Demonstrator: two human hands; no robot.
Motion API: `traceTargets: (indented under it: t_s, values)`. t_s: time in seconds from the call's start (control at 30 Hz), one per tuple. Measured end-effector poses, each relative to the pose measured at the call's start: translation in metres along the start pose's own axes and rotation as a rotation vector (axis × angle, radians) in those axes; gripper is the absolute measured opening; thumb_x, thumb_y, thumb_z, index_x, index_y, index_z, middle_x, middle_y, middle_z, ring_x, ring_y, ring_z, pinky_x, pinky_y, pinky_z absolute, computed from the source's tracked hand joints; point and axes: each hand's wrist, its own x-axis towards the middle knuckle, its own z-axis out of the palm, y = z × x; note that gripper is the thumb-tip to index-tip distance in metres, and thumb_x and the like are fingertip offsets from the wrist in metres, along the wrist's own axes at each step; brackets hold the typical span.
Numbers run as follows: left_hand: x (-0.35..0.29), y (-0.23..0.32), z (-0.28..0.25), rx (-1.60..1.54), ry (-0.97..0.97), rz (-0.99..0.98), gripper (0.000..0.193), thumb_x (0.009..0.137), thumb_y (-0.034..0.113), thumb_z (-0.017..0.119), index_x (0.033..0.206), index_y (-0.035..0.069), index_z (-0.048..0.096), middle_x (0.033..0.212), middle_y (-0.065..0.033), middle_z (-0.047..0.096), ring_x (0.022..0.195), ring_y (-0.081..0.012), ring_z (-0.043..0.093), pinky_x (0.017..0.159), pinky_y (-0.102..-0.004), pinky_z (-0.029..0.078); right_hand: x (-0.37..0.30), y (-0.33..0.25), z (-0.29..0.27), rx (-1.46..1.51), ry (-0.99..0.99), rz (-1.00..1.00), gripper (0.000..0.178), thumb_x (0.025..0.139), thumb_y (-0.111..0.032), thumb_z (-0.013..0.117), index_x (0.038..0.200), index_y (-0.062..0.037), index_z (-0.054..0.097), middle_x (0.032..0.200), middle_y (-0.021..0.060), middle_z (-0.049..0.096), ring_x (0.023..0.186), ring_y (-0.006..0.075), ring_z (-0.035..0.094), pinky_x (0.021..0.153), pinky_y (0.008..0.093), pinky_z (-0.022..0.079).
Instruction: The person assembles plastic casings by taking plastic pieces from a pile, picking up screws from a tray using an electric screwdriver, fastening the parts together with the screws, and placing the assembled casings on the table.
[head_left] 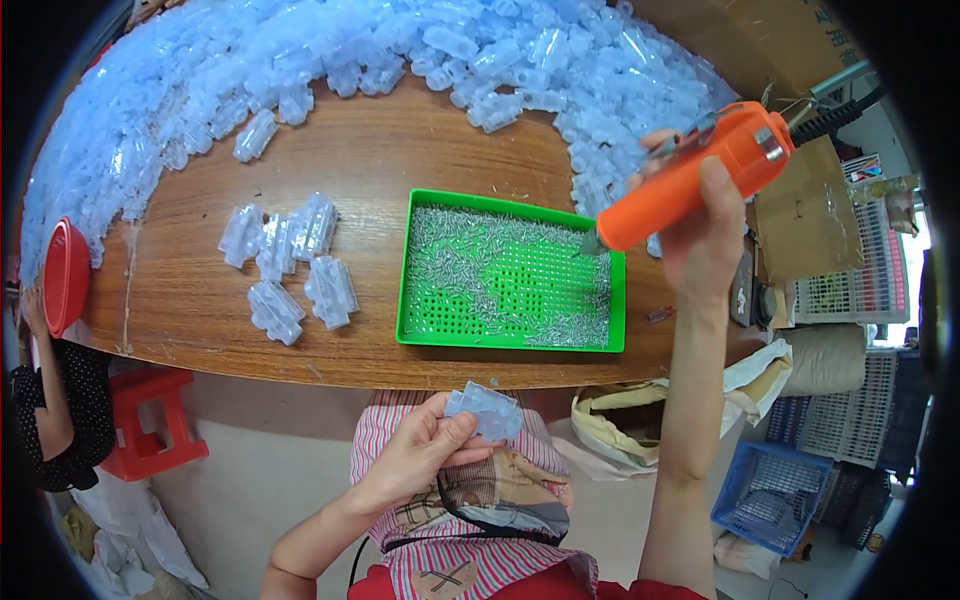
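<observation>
You are holding a translucent part (487, 410) in your left hand (432, 443), over your lap, just off the desk's near edge; its thumb and fingers are pinching the part by its left end. Your right hand (708, 225) is gripping an orange driver (680, 190), its fingers wrapping around the body. The tip is hanging over the right end of a green tray (510, 346); whether it is carrying a screw is too small to tell. Silvery screws (438, 240) are lying loose across the tray. Left of that, five similar parts (312, 226) are resting on the desk (370, 150), and a big pile (200, 80) of them is curving along its far side. At far left, a co-worker's hand (34, 312) is showing beside a red bowl (65, 280), and a red stool (150, 425) is standing below. An open sack (625, 425) is sitting near your right forearm.
</observation>
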Motion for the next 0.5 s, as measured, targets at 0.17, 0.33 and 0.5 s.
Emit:
traceTargets:
  t_s: [0.17, 0.33, 0.5]
  values:
    - [0.017, -0.029, -0.003, 0.004, 0.053, 0.114, 0.032, 0.096, 0.012, 0.05, 0.124, -0.003, 0.043, 0.112, -0.0104, 0.061, 0.1, -0.0138, 0.061, 0.087, -0.0254, 0.051, -0.025, 0.034, 0.028, 0.054, -0.097, 0.022, 0.044, 0.09, -0.043, 0.049, 0.098, 0.0001, 0.054, 0.075, 0.008, 0.051, 0.058, 0.0183, 0.054, 0.068, 0.0407, 0.053]
    - [0.027, -0.034, 0.0, 0.065, 0.074, 0.181, 0.031, 0.096, 0.012, 0.05, 0.122, -0.003, 0.045, 0.11, -0.0082, 0.063, 0.097, -0.0108, 0.061, 0.086, -0.0252, 0.051, -0.047, 0.048, 0.04, 0.022, 0.026, -0.026, 0.045, 0.095, -0.044, 0.043, 0.104, -0.0014, 0.055, 0.055, 0.0005, 0.047, 0.048, 0.0134, 0.048, 0.051, 0.0311, 0.045]
    - [0.031, -0.044, 0.001, 0.124, 0.149, 0.199, 0.029, 0.095, 0.017, 0.052, 0.117, -0.002, 0.052, 0.108, -0.0084, 0.063, 0.095, -0.0126, 0.062, 0.084, -0.0257, 0.052, -0.055, 0.058, 0.051, 0.158, 0.11, -0.059, 0.067, 0.087, -0.066, 0.041, 0.098, -0.0013, 0.054, 0.054, 0.002, 0.045, 0.045, 0.0133, 0.042, 0.043, 0.0284, 0.037]
